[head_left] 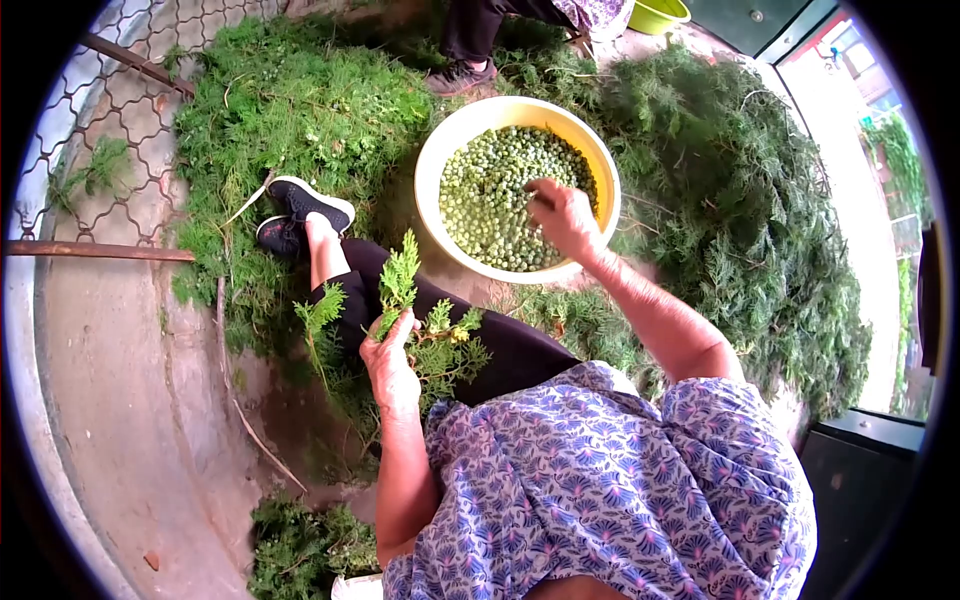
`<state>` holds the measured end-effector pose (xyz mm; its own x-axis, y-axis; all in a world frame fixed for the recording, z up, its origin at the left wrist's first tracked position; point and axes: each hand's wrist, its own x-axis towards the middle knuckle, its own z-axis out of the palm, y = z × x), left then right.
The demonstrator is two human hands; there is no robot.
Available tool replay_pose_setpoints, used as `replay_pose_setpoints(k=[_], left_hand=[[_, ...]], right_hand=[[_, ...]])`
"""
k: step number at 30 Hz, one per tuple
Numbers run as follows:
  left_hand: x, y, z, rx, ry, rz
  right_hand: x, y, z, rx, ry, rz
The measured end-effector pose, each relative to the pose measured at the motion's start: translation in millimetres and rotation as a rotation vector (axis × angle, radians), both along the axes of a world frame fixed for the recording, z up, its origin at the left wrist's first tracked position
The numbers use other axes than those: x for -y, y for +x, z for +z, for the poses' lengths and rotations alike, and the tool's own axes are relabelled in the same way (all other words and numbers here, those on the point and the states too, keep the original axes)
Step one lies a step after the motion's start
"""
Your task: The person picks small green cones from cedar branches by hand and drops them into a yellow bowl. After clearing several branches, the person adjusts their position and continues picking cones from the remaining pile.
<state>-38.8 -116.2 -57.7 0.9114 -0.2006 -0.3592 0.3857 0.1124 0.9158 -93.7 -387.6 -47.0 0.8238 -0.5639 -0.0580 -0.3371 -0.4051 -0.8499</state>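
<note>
My left hand [392, 368] is closed around a leafy conifer sprig [399, 275], held above my lap. Its flat green fronds stick up past the fingers and spread out to both sides. Over a pale yellow basin [429, 190] hangs my right hand [566, 220], fingers curled together. Whether anything small sits between those fingertips is hidden. Many small round green cones [485, 200] fill much of the basin, which stands on the ground beyond my legs.
Cut conifer branches lie in a bright heap [300, 95] on the left and a darker heap [740, 210] on the right. Another person's shoe [462, 78] is behind the basin. A green basin [658, 14] stands farther back. A long bare stick [228, 370] lies on the concrete.
</note>
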Motion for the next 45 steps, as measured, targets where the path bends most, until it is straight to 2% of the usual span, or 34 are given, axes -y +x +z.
replay_pose_setpoints(k=[2,4,5,6,7,9,10,12,13,14,16,17,18,20,22,24,26,28,30,32,34,35,40,42,44,45], left_hand=[[2,0,1,-0.016,0.099,0.108],[-2,7,2,0.010,-0.059,0.050],[-5,10,6,0.019,0.022,0.028],[-4,15,4,-0.124,-0.066,0.124],[-8,20,7,-0.119,-0.101,0.131],[-12,26,4,-0.180,-0.134,0.165],[-15,33,-3,-0.226,-0.145,0.200],[-14,36,-8,-0.154,-0.106,0.259],[-13,37,-5,-0.136,-0.134,0.257],[-11,36,-4,-0.124,-0.162,0.252],[-9,35,-6,-0.098,-0.165,0.241],[-10,35,-7,-0.073,-0.159,0.216],[-14,35,-8,-0.078,-0.153,0.224],[-14,34,-8,-0.078,-0.186,0.234],[-10,33,-4,-0.046,-0.203,0.210],[-7,33,-1,-0.142,-0.090,0.216],[-5,31,1,-0.157,-0.096,0.173],[-5,32,-3,-0.169,-0.102,0.136],[-9,34,-13,-0.036,-0.014,-0.087],[-6,32,7,0.085,0.338,-0.250],[-10,31,0,0.104,0.218,-0.363],[-13,29,1,0.064,0.263,-0.420],[-17,17,-2,0.109,0.323,-0.469],[-14,12,-3,-0.040,0.125,-0.296],[-8,9,5,-0.035,0.107,-0.263],[-7,9,8,-0.023,0.091,-0.215]], right_hand=[[41,9,-36,0.182,-0.489,-0.027],[58,22,7,0.077,-0.682,0.039],[103,41,-4,0.023,-1.001,0.026],[133,61,-20,-0.020,-1.311,0.025],[109,72,44,0.234,-0.878,0.033],[87,98,134,0.363,-0.371,-0.071],[88,115,147,0.519,-0.443,-0.114],[66,121,173,0.512,-0.396,-0.095],[48,119,174,0.419,-0.388,-0.040],[31,114,169,0.318,-0.382,0.012],[3,102,123,0.327,-0.024,0.331],[-8,100,90,0.256,-0.236,0.413],[-40,80,80,0.232,-0.255,0.512],[-77,52,49,0.090,-0.065,0.571],[-97,33,20,0.244,-0.177,0.631],[-114,23,2,0.213,-0.158,0.596],[-123,16,-9,0.119,-0.188,0.571],[-124,16,-27,0.155,-0.210,0.529],[-123,14,-33,0.150,-0.127,0.487],[-119,13,-33,0.147,-0.044,0.442],[-116,13,-31,0.149,0.004,0.440],[-115,14,-29,0.125,0.035,0.431],[-117,16,-28,0.195,0.053,0.389],[-118,18,-27,0.240,0.094,0.364],[-119,18,-13,0.098,0.589,0.203],[-117,16,-1,0.054,0.500,0.119]])
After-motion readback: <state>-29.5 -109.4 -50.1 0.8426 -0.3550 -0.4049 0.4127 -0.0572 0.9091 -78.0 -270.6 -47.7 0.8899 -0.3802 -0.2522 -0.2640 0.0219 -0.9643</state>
